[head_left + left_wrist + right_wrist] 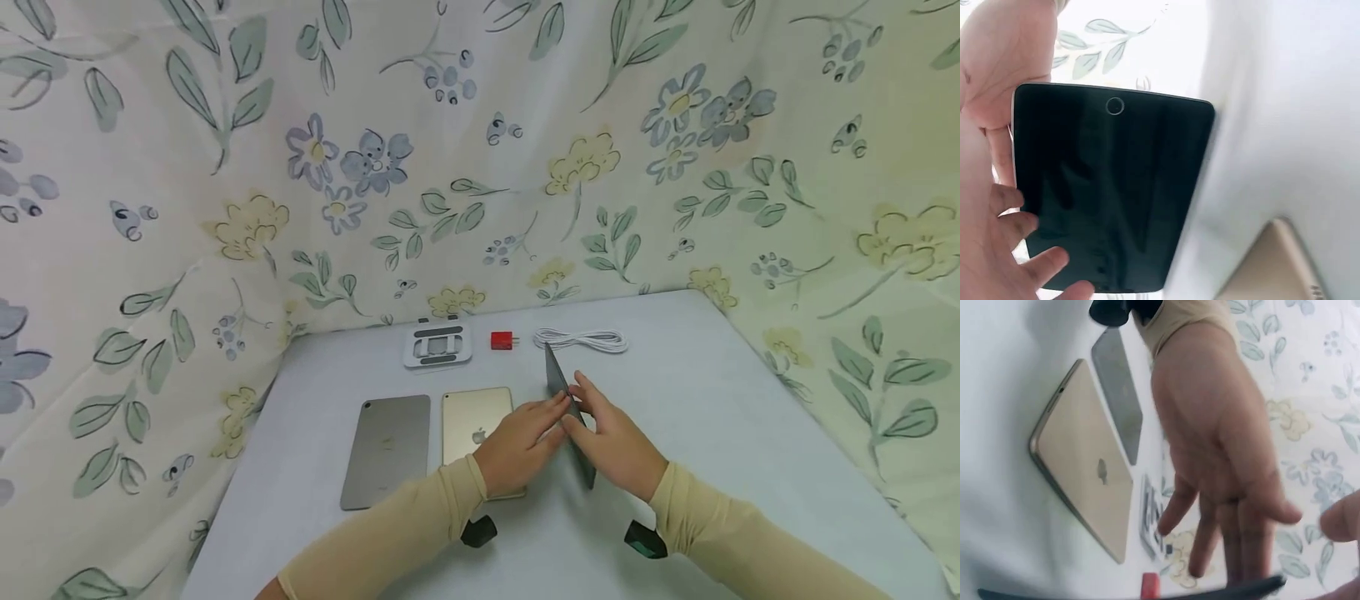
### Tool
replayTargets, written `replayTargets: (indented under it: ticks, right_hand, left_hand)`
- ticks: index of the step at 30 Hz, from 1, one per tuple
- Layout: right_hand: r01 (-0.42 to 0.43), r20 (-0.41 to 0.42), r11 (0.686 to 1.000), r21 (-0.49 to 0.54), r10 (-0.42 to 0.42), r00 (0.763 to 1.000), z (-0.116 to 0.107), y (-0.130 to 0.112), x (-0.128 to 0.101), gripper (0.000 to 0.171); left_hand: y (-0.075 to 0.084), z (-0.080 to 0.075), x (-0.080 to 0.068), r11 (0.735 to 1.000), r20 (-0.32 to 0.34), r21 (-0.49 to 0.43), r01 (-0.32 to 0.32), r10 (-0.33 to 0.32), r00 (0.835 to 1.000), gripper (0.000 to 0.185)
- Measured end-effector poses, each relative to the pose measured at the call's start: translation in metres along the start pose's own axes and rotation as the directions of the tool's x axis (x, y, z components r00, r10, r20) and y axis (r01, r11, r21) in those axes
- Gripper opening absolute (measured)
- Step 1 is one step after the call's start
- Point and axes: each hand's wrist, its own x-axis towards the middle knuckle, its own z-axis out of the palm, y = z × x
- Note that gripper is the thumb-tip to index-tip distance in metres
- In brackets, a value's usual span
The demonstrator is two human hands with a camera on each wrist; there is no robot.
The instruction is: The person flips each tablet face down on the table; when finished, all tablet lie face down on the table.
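A dark-screened tablet (558, 379) stands on its long edge, tilted, between both hands. Its black screen, with a round home button, faces the left wrist view. From the left, my left hand (519, 446) touches the screen near the upper edge with extended fingers (1047, 265). On the other side, my right hand (618, 446) holds the upper edge, its thumb over the edge and its other fingers toward the back. A gold tablet (468, 408) lies back up beside the left hand, partly hidden under that arm. Further left lies a grey tablet (386, 454).
Along the back of the table (720, 417) sit a white folding stand (438, 345), a red charger plug (501, 340) and a coiled white cable (585, 340). Floral cloth (480, 167) hangs behind and at the sides.
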Motion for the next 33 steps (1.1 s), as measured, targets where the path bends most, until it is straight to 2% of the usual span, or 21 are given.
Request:
replayTargets:
  ticks: [3,6,11,17,21,27,33]
  right_hand:
    - [0.002,0.03,1.0,0.012,-0.002,1.0,0.005,0.004,0.002,0.073]
    - [-0.06,0.082,0.998,0.005,0.059,0.995,0.01,0.012,0.007,0.072]
    - [-0.146,0.186,0.986,-0.075,0.157,0.97,0.017,0.037,0.016,0.078]
    - [-0.141,0.22,0.984,-0.108,0.162,0.962,0.026,0.062,0.022,0.073]
    - [-0.115,0.209,0.981,-0.155,0.146,0.967,0.026,0.067,0.022,0.072]
    - [-0.112,0.182,0.956,-0.271,0.165,0.969,0.022,0.072,0.02,0.073]
    - [-0.139,0.154,0.906,-0.399,0.215,0.964,0.025,0.078,0.017,0.079]
  left_hand:
    - [-0.004,0.0,-0.009,0.999,-0.024,-0.032,-0.009,0.008,1.0,0.059]
    - [-0.008,-0.002,-0.019,0.999,-0.037,-0.05,0.004,-0.006,0.999,0.059]
    - [-0.014,-0.009,-0.033,0.999,-0.074,-0.047,0.019,-0.022,0.997,0.061]
    - [-0.02,-0.015,-0.047,0.999,-0.088,-0.026,0.044,-0.046,0.995,0.06]
    - [-0.024,-0.015,-0.048,0.996,-0.06,-0.009,0.089,-0.089,0.994,0.055]
    - [-0.029,-0.007,-0.044,0.987,0.008,-0.01,0.162,-0.162,0.987,0.05]
    - [-0.036,0.005,-0.036,0.977,0.098,0.113,0.18,-0.191,0.977,0.066]
